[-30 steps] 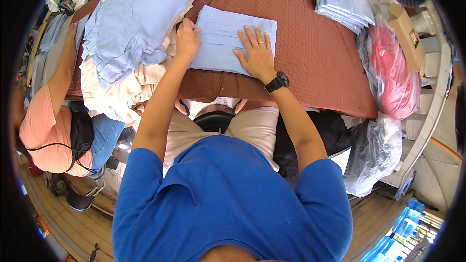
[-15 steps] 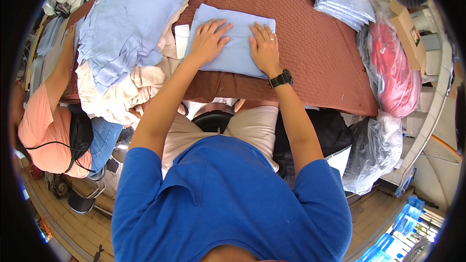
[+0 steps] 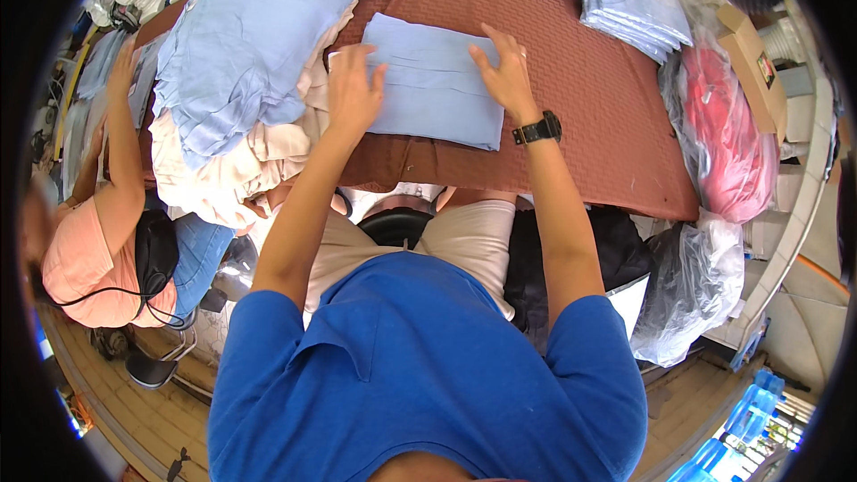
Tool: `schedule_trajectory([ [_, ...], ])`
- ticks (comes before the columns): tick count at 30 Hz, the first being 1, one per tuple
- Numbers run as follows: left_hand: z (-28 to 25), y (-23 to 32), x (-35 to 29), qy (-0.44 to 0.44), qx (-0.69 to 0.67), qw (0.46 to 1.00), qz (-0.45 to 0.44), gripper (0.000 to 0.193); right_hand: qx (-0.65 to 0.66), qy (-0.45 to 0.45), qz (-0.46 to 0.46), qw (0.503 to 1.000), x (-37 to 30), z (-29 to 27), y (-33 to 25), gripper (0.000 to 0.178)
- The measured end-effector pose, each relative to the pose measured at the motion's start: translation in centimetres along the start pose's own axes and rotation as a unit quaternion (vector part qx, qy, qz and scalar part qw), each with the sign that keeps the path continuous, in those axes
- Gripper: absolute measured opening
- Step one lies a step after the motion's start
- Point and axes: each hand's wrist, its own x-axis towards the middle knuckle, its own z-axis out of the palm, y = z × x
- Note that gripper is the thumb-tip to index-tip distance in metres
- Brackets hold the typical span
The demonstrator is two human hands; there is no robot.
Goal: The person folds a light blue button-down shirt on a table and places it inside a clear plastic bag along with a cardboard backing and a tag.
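Note:
A light blue piece of folded cloth (image 3: 433, 94), apparently a shirt, lies as a flat rectangle with creases across it. My left hand (image 3: 354, 94) is at its left edge, thumb apart from the fingers. On the opposite side, my right hand (image 3: 506, 76) is by the upper right edge, thumb and fingers spread, a dark watch on its wrist. Neither hand grips the cloth visibly; contact is hard to judge. A white card (image 3: 335, 57) is mostly hidden behind my left hand.
A brown textured cloth (image 3: 589, 116) covers the table. Heaped blue shirts (image 3: 259, 45) and beige garments (image 3: 237, 165) lie to the left; bagged blue shirts (image 3: 638, 13) are at far right. Red clothing in plastic (image 3: 728, 134) is beside the table. A person in an orange top (image 3: 89, 254) reaches over the table's left end.
Both hands have come off the middle of the folded cloth and moved outward to its sides. My left hand now covers most of the white card. The other person's arm has shifted.

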Motion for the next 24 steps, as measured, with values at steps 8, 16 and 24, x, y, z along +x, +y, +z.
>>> schedule_trajectory([
  [8, -4.6, 0.1, -6.0, -0.123, 0.035, 0.960, -0.248, 0.046, 0.030, -0.168, -0.109, 0.979, 8.7, 11.5, -1.9, 0.047],
  [16, -3.8, -1.1, -6.5, -0.080, -0.031, 0.963, -0.257, 0.047, -0.043, -0.353, -0.041, 0.934, 14.3, 15.8, -2.0, 0.067],
  [24, -3.0, -1.5, -5.7, -0.065, -0.208, 0.914, -0.343, 0.042, 0.019, -0.368, -0.055, 0.928, 15.5, 15.9, 0.5, 0.060],
])
